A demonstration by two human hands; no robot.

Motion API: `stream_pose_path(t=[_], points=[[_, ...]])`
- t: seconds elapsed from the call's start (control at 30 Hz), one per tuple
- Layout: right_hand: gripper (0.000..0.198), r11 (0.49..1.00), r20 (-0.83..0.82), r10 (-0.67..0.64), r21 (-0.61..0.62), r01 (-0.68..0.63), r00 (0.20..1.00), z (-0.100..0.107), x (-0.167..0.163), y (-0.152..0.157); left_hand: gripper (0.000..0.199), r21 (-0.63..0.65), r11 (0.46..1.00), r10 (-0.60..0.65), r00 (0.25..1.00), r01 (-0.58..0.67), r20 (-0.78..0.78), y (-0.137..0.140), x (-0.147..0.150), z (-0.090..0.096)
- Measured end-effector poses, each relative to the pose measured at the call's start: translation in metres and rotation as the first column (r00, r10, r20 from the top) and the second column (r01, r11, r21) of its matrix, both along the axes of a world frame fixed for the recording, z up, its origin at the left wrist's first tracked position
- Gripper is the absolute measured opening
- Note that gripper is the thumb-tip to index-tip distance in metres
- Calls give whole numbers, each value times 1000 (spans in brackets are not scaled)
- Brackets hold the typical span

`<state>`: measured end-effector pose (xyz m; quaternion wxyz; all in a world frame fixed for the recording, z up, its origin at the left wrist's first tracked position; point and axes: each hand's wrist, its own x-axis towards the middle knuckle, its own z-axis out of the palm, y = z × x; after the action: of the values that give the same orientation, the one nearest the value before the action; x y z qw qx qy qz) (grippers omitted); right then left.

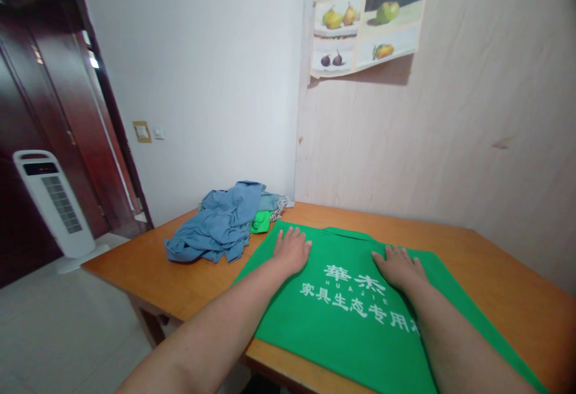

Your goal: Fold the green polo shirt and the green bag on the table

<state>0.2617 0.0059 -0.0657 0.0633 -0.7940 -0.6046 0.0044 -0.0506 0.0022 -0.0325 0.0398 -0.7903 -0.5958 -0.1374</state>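
Observation:
A green T-shirt (342,346) with white printed lettering lies spread flat on the wooden table, its neckline at the far edge. My left hand (291,251) rests palm down on the upper left part of the shirt, fingers spread. On the upper right part lies my right hand (400,267), also flat with its fingers apart. Neither hand grips the fabric. My right forearm covers the end of the lower line of lettering and part of the shirt's right side.
A crumpled pile of blue clothes (220,220) sits at the back left of the table (454,250), with a bright green cloth (261,222) beside it. Walls stand behind the table. A white tower heater or fan (58,202) stands on the floor at left.

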Motion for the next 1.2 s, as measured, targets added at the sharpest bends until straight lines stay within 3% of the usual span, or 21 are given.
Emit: stream_pose_path(t=[0.13,0.33,0.5,0.93,1.2], points=[[80,1000,9,6,12,-6,1000,-4,3,3,74,-148,984,-97,995,96,0,-11,0,-5],[80,1000,15,13,14,-13,1000,-9,7,6,85,-198,977,-77,997,77,10,-14,-33,1],[81,1000,16,14,5,-14,1000,-7,8,5,87,-201,978,-49,999,48,-1,-14,-46,0],[80,1000,19,-24,-16,25,1000,5,2,-1,86,-180,983,-29,999,25,-22,-9,-44,-5],[71,999,25,-48,-25,49,999,26,-16,-15,88,-166,986,-33,999,32,-7,-4,-44,-10]])
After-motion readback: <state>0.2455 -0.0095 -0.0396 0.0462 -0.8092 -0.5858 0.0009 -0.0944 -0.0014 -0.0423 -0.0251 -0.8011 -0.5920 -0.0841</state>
